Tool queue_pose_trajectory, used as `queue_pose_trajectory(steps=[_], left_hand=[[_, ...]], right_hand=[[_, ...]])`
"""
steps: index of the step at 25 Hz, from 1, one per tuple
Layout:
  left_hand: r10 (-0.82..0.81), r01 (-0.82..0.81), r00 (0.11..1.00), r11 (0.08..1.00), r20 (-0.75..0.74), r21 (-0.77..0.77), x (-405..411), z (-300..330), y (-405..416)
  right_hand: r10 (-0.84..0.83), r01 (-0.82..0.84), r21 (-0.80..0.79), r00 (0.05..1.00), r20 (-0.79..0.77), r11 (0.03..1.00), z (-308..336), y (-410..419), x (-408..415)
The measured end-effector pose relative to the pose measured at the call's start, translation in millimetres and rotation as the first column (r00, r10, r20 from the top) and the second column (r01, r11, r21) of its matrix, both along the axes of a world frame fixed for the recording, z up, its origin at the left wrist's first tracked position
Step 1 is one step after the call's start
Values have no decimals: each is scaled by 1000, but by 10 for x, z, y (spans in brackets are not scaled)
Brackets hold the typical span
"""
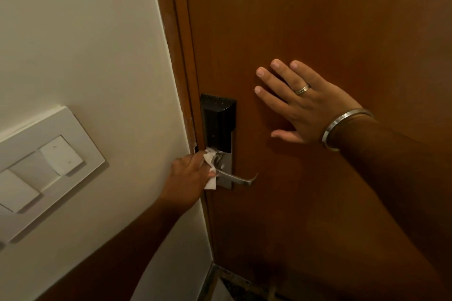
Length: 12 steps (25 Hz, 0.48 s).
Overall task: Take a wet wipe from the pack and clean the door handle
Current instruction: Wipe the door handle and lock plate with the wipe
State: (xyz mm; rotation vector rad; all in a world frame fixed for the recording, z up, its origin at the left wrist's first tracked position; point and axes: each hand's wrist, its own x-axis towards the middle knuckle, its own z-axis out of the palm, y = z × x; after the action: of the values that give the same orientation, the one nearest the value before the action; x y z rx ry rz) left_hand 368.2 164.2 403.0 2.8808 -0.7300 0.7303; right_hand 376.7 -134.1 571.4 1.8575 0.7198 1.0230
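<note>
A silver lever door handle [238, 179] sticks out to the right from a metal plate below a black electronic lock [218, 121] on a brown wooden door [318, 19]. My left hand [188, 176] holds a crumpled white wet wipe [210, 170] pressed against the base of the handle, where the lever meets the plate. My right hand [300, 105] lies flat on the door, fingers spread, to the right of the lock and above the handle. It wears a ring and a metal bangle. The wipe pack is out of sight.
A cream wall [85, 32] runs to the left of the door frame [182, 39], with a white switch panel [46, 161] at lower left. A strip of dark floor and threshold [234, 283] shows at the bottom.
</note>
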Motion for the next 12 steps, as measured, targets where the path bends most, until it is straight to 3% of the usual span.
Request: queue_pose_trajectory(steps=[3, 5, 7, 10, 11, 12], left_hand=[[-85, 16, 974, 951, -210, -310, -54, 10, -110], [-141, -11, 957, 855, -252, -519, -149, -39, -133], [-195, -11, 947, 773, -255, -634, -270, -86, -216], [-327, -195, 870, 460, -369, -866, -215, 14, -337], [-337, -253, 856, 390, -393, -886, -166, 39, -345], [-308, -251, 868, 403, -389, -880, -157, 27, -328]], right_hand=[[5, -5, -2, 1000, 7, 1000, 6, -7, 11], [3, -3, -1, 1000, 1, 1000, -4, -10, 16], [3, -3, -3, 1000, 8, 1000, -19, -26, 24], [10, -9, -6, 1000, 9, 1000, -23, -27, 29], [10, -10, -3, 1000, 5, 1000, -21, -23, 30], [11, -11, 2, 1000, 1, 1000, -19, -17, 32]])
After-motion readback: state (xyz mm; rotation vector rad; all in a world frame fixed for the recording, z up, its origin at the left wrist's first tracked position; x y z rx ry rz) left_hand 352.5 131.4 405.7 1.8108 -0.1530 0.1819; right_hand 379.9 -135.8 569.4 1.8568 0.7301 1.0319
